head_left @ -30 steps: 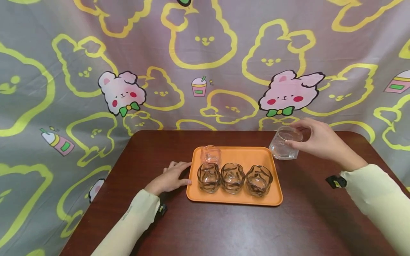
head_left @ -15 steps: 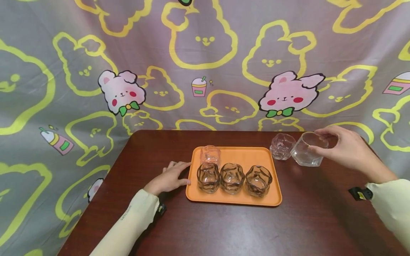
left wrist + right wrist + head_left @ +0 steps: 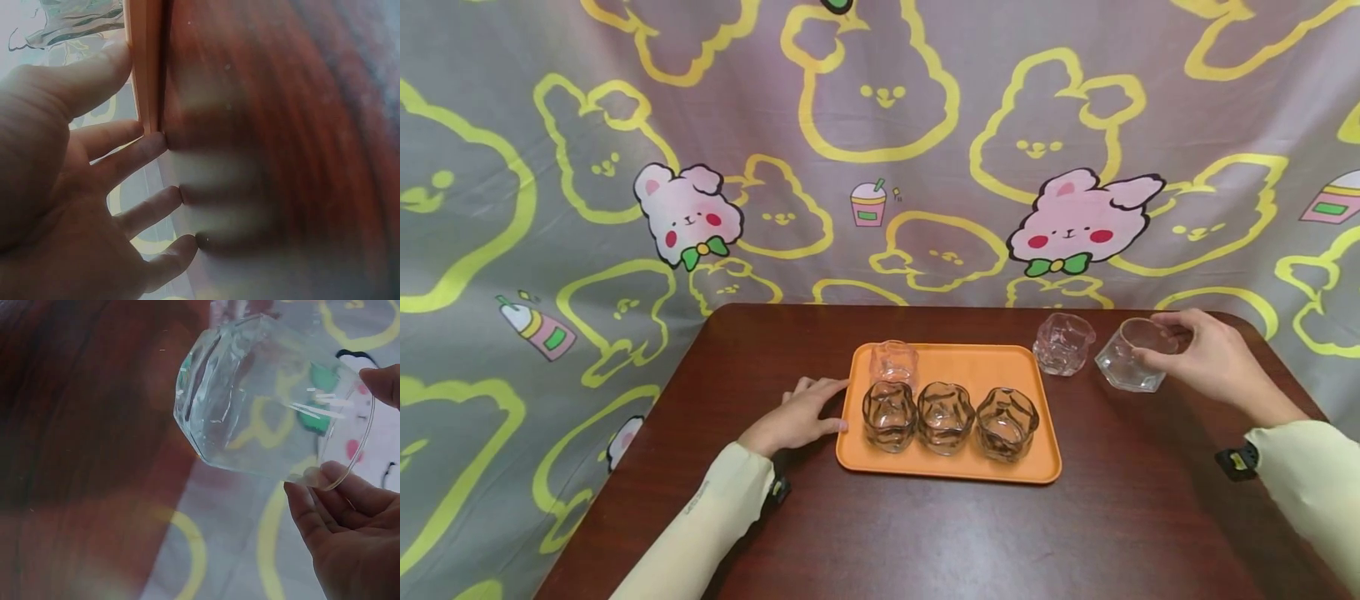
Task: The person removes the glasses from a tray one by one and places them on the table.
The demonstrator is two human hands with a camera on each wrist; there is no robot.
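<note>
We see the right hand [image 3: 1213, 362] pinching the clear glass [image 3: 1129, 365] near its rim, the thumb on one side and bent fingers on the other, so the hand is spread only as wide as this grip asks. The clear glass is to the right of the orange tray [image 3: 977, 364], well apart from it; whether its base touches the table [image 3: 925, 542] or hangs just above, we cannot tell. Compared with one second ago, it is farther right from the tray, and the pinkish glass [image 3: 1063, 346], which it was covering, now shows just beside the tray's far right corner. Since half a second ago the shift is small, so we judge that the carrying slows, with both glasses now separate off the tray. The clear glass is squat, so we find no strong long axis; its line from base to rim leans, the base down and toward the tray, the rim up and away from the tray. The left hand [image 3: 797, 417] holds nothing: its fingers are nearly straight and spread, touching the tray's left edge. On the tray, a pink glass [image 3: 893, 362] stands at the far left corner, and three brown glasses [image 3: 945, 418] stand in a row along its near side.
</note>
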